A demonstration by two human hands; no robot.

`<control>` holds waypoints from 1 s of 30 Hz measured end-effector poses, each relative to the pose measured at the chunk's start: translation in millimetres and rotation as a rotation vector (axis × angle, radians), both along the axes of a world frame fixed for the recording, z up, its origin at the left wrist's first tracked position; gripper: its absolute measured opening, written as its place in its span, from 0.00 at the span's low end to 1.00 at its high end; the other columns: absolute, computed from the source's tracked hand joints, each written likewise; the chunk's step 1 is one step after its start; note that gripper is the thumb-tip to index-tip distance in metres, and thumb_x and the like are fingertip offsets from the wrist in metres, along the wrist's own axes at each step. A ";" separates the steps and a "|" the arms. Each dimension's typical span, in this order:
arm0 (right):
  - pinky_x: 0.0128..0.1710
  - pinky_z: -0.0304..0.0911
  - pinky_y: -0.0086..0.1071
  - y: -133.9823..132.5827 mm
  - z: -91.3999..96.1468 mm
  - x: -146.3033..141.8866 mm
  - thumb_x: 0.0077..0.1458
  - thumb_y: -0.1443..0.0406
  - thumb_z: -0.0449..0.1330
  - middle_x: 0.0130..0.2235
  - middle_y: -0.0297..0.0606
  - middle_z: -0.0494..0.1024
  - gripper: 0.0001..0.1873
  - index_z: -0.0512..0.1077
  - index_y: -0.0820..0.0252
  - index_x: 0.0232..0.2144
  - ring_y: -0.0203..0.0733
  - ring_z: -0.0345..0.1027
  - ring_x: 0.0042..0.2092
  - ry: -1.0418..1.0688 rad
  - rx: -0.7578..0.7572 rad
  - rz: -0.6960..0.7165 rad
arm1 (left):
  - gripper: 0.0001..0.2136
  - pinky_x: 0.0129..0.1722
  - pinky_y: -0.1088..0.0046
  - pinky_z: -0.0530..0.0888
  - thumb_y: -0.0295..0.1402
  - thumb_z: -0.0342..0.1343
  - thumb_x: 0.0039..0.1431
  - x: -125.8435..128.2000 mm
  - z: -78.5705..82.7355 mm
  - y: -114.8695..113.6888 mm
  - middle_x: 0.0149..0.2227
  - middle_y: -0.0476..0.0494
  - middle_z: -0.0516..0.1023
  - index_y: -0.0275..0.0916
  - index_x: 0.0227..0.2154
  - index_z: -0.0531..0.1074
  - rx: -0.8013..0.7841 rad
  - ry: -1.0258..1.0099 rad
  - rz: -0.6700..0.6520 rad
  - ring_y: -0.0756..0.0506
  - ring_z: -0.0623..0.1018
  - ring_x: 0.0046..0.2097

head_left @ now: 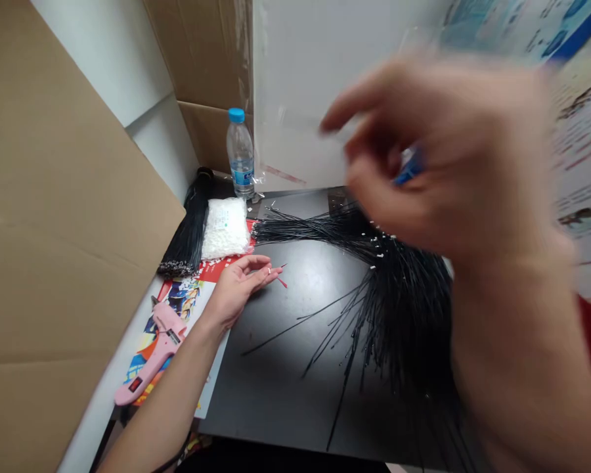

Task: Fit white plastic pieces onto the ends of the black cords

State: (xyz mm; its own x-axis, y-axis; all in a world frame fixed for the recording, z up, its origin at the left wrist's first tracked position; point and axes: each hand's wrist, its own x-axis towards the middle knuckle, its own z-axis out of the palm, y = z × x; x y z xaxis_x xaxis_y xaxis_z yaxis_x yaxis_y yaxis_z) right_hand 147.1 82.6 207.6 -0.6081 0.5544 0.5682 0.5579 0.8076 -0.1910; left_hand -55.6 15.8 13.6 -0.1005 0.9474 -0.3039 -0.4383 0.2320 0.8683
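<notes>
My left hand (pixel 239 289) is over the dark tabletop, thumb and fingers pinched together. A thin red cord (pixel 282 282) sticks out past its fingertips, and a tiny white bit shows between them. Close to the camera, my right hand (pixel 438 144) is raised on the right and smeared by motion. Its fingers are curled around a small blue object (pixel 410 167), mostly hidden, whose kind I cannot make out. Below it lies a big heap of black cords (pixel 404 309) with small white pieces among them. A narrower bundle of black cords (pixel 300 228) stretches left from the heap.
A pink glue gun (pixel 160 355) lies on a colourful printed sheet (pixel 211 368) at the left. Behind it are a bag of white pieces (pixel 225 226), another black cord bundle (pixel 184 236) and a water bottle (pixel 240 154). A cardboard panel (pixel 54 230) borders the left side.
</notes>
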 end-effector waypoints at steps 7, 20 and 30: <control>0.35 0.58 0.31 3.4 -120.7 -20.7 0.56 0.74 0.53 0.40 0.41 0.77 0.12 0.72 0.61 0.39 0.38 0.68 0.36 -0.363 -0.336 0.068 | 0.11 0.49 0.68 0.79 0.23 0.68 0.47 3.4 1.6 -0.8 0.37 0.46 0.81 0.34 0.35 0.76 -0.009 0.003 -0.005 0.46 0.84 0.40; 0.33 0.63 0.29 -39.4 -207.6 -41.1 0.57 0.59 0.58 0.32 0.33 0.74 0.09 0.66 0.58 0.36 0.35 0.68 0.33 0.634 -1.090 -0.052 | 0.12 0.41 0.73 0.74 0.32 0.69 0.46 14.9 -2.5 1.7 0.33 0.49 0.79 0.36 0.35 0.77 0.114 0.124 -0.056 0.51 0.77 0.34; 0.32 0.63 0.29 -36.9 -209.4 -38.8 0.55 0.56 0.62 0.31 0.33 0.73 0.14 0.69 0.60 0.37 0.34 0.67 0.31 0.717 -1.066 -0.038 | 0.16 0.40 0.74 0.75 0.31 0.73 0.41 18.6 -3.8 4.7 0.31 0.50 0.78 0.35 0.32 0.74 0.032 -0.052 0.009 0.52 0.77 0.32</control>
